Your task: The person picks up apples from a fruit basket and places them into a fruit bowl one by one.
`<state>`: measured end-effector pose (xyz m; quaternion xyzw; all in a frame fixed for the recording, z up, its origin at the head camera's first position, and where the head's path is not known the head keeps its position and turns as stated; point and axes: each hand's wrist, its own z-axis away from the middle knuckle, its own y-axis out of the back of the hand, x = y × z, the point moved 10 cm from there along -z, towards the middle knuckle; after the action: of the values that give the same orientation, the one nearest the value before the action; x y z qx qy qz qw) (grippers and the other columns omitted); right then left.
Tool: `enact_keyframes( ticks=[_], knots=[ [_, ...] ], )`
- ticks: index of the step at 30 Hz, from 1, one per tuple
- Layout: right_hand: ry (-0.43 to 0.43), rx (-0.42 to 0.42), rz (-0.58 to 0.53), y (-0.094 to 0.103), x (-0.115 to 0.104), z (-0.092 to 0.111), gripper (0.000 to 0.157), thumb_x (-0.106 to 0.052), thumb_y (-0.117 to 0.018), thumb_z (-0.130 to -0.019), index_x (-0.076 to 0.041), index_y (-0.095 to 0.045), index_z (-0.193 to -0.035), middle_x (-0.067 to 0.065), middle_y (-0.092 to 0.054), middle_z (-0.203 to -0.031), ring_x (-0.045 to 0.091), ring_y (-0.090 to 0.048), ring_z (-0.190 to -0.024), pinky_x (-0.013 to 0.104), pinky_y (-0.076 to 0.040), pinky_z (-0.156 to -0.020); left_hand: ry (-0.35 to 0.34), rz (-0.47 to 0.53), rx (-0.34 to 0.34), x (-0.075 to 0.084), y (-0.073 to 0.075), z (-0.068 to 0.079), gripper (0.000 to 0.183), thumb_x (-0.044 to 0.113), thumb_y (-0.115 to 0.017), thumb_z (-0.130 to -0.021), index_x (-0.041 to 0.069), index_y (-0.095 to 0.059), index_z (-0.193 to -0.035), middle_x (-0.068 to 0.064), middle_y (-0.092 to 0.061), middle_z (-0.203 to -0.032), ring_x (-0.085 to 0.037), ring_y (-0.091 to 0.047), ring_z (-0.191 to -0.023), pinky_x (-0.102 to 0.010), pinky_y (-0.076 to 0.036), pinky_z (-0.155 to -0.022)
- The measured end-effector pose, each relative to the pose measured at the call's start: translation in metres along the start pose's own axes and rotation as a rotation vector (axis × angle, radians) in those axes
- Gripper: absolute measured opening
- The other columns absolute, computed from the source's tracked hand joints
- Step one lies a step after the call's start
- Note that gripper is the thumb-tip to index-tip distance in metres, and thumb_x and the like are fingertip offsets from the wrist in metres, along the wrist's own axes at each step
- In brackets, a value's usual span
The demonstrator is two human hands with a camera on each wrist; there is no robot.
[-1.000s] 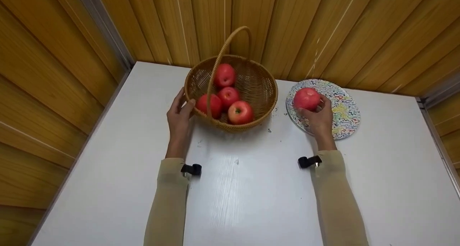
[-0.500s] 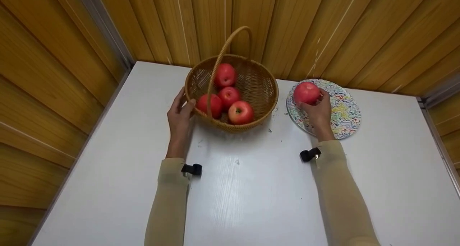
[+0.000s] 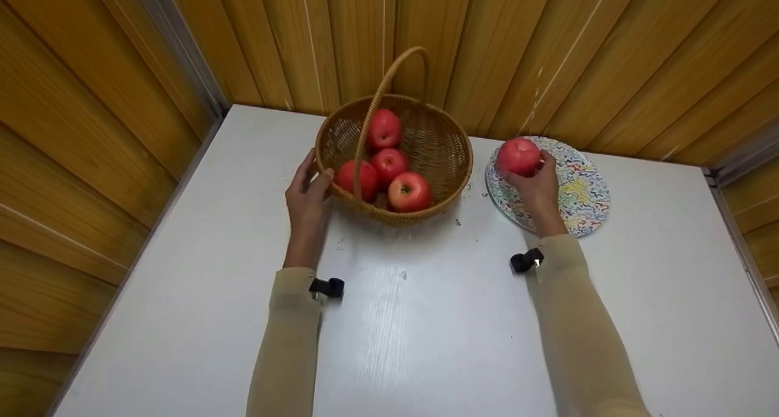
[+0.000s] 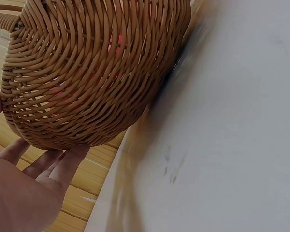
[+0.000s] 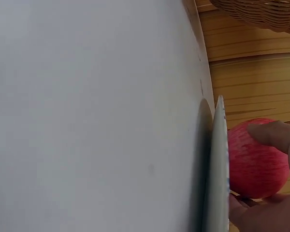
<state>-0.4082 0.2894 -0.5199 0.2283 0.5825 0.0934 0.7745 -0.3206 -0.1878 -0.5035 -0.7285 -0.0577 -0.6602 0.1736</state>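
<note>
A brown wicker basket (image 3: 441,155) with a tall arched handle stands toward the back of the table. Several red apples (image 3: 409,192) lie inside it, mostly toward its left and near side. My left hand (image 3: 306,201) holds the basket at its left side, the thumb at the rim and the fingers along the outer wall; the left wrist view shows those fingertips against the woven wall (image 4: 87,92). To the right, my right hand (image 3: 538,192) grips another red apple (image 3: 518,156) over the left part of a round, colourfully speckled plate (image 3: 587,192). Its thumb and fingers wrap the apple in the right wrist view.
The white table (image 3: 389,332) meets wood-panelled walls (image 3: 487,52) at the back and on both sides. Between basket and plate is a narrow gap, with small dark marks on the tabletop. Each sleeve cuff carries a small black camera (image 3: 328,288).
My right hand and forearm have shifted slightly forward, and the apple in that hand has moved a little away from me. The left hand stays at the basket.
</note>
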Motion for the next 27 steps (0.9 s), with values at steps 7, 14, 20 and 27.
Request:
enact_keyframes(
  ticks=[7, 14, 20, 27],
  knots=[
    [0.020, 0.055, -0.033, 0.015, -0.016, 0.008, 0.111, -0.026, -0.083, -0.095, -0.018, -0.002, -0.172, 0.010, -0.015, -0.177, 0.028, -0.019, -0.161, 0.040, -0.031, -0.124, -0.005, -0.009, -0.007, 0.001, -0.005, 0.000, 0.054, 0.028, -0.065, -0.106, 0.026, -0.052, -0.159, 0.000, -0.056, -0.152, -0.019, -0.057, -0.135, -0.040, -0.055, -0.104],
    [0.197, 0.154, -0.023, 0.031, -0.053, 0.031, 0.098, -0.028, -0.080, -0.097, -0.014, -0.015, -0.170, 0.008, -0.020, -0.175, 0.025, -0.020, -0.160, 0.035, -0.030, -0.124, -0.007, -0.002, -0.009, 0.000, -0.007, -0.001, 0.054, 0.028, -0.065, -0.106, 0.026, -0.052, -0.159, -0.002, -0.057, -0.151, -0.020, -0.058, -0.135, -0.041, -0.055, -0.105],
    [0.358, 0.148, -0.063, 0.032, -0.086, 0.053, 0.090, -0.023, -0.081, -0.097, -0.012, -0.025, -0.167, 0.008, -0.029, -0.171, 0.023, -0.028, -0.158, 0.029, -0.030, -0.123, -0.003, 0.022, -0.010, 0.000, -0.008, -0.002, 0.054, 0.028, -0.066, -0.106, 0.025, -0.052, -0.159, -0.002, -0.057, -0.151, -0.020, -0.059, -0.134, -0.042, -0.054, -0.105],
    [0.474, 0.044, -0.049, 0.015, -0.115, 0.077, 0.089, -0.016, -0.084, -0.094, -0.009, -0.032, -0.165, 0.012, -0.037, -0.166, 0.030, -0.037, -0.153, 0.044, -0.043, -0.117, 0.028, 0.058, -0.008, 0.000, -0.009, 0.000, 0.057, 0.024, -0.065, -0.106, 0.021, -0.049, -0.161, -0.009, -0.053, -0.156, -0.025, -0.056, -0.137, -0.044, -0.053, -0.107]
  ],
)
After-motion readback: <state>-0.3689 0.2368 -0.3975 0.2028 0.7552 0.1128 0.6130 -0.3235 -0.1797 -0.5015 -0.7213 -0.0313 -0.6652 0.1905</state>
